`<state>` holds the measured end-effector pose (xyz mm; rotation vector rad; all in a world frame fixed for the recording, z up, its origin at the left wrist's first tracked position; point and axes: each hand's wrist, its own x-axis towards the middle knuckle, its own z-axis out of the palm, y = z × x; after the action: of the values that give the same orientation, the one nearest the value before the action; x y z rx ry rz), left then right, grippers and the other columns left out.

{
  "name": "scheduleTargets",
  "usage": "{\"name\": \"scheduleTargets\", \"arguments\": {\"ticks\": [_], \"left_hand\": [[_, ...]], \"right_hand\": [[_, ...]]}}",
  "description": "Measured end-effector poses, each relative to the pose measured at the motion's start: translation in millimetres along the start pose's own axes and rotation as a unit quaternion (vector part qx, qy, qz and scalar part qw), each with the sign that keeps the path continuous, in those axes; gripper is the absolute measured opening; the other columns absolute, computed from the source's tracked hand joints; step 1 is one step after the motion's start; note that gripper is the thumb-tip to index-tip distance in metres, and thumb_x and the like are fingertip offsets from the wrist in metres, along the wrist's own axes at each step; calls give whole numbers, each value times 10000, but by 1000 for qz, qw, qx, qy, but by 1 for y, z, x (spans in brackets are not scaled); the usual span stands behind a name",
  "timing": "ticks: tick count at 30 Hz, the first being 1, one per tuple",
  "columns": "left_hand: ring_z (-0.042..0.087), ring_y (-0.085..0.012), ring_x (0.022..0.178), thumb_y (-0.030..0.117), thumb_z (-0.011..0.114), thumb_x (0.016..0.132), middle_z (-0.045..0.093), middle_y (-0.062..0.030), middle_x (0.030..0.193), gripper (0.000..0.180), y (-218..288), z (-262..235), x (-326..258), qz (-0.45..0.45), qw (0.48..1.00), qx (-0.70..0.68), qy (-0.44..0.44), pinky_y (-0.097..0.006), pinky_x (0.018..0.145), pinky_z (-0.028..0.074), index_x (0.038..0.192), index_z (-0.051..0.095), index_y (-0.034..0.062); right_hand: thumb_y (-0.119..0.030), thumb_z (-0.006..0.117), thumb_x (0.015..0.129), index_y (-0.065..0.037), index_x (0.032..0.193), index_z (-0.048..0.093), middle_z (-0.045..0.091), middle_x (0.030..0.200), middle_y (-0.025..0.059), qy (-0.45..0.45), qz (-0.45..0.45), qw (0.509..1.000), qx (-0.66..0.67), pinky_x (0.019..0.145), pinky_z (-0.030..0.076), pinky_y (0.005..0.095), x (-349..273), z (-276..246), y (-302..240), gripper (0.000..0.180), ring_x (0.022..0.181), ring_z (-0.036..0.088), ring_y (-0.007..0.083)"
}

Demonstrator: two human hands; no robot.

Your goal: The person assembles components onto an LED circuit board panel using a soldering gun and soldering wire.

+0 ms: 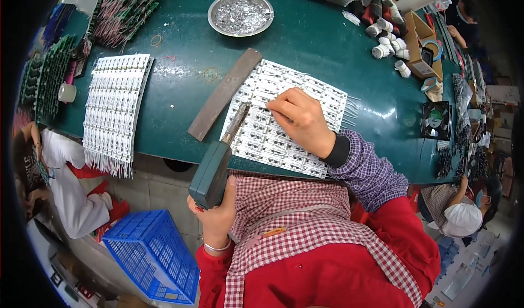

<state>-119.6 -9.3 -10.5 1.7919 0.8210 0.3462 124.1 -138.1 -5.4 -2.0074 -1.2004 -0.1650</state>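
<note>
head view: the left hand point(215, 212) was wrapped tight around the dark green handle of a soldering iron point(217, 163), its metal tip resting at the near left edge of a white panel of small circuit boards point(284, 117). that panel lay flat on the green tabletop point(305, 40), straight ahead of the person, with thin wire leads sticking out along its right side. the right hand point(300, 119) pressed down on the middle of the panel, fingers curled and pinched together at the upper rows — what they pinched, if anything, was too small to make out.

judging from this, the work on the panel looked part-way: the tip sat at one edge, and nothing showed which rows were finished. a second white panel point(115, 108) lay well apart to the left, a long flat brown bar point(225, 92) just beside the worked panel, a metal dish point(241, 13) of shiny scraps further back.

the joints themselves were too fine to read. a blue plastic basket point(153, 253) stood on the floor — other people at both sides were cut off by the rim.
</note>
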Motion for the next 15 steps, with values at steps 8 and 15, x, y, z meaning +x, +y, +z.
{"name": "scheduleTargets", "arguments": {"ticks": [8,15], "left_hand": [[635,-177,878,42,842,773,633,-124,1080,495,9,2,6,12,1000,-20,-6,-286,725,490,1158,537,-17],[646,-184,714,37,817,778,683,-112,890,294,28,7,15,108,993,-26,39,-290,636,496,1006,643,-27]], "right_hand": [[19,739,727,-42,871,673,592,818,52,10,-28,999,-26,644,509,328,-1,3,1,170,777,605,213],[61,761,703,-21,918,701,618,828,76,0,-41,999,-33,612,515,325,-1,2,1,238,742,621,225]]}}
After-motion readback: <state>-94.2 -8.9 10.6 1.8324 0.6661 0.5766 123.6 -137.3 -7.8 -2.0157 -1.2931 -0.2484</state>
